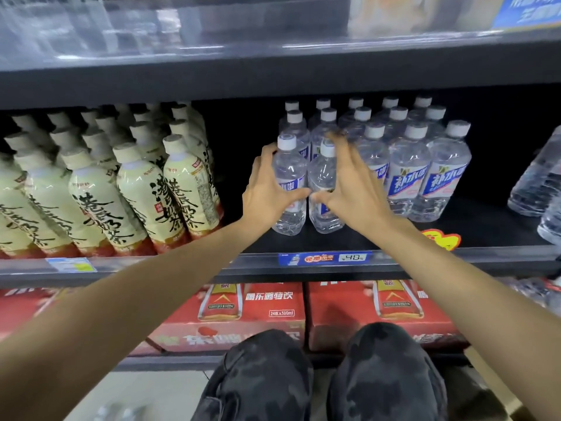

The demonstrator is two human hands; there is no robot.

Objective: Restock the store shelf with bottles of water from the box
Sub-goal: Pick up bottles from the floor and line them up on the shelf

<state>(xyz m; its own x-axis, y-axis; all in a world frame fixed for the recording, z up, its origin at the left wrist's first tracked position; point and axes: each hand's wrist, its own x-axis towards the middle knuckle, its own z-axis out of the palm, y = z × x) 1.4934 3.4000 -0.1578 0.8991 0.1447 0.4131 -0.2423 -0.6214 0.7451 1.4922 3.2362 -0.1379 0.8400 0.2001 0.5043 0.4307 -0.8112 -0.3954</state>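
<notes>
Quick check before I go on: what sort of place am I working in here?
Most likely a shop's drinks aisle: a shelf edge carrying a price tag, rows of water bottles and tea bottles, red drink cartons below.

cream tea bottles [133,189], red cartons [243,317].
</notes>
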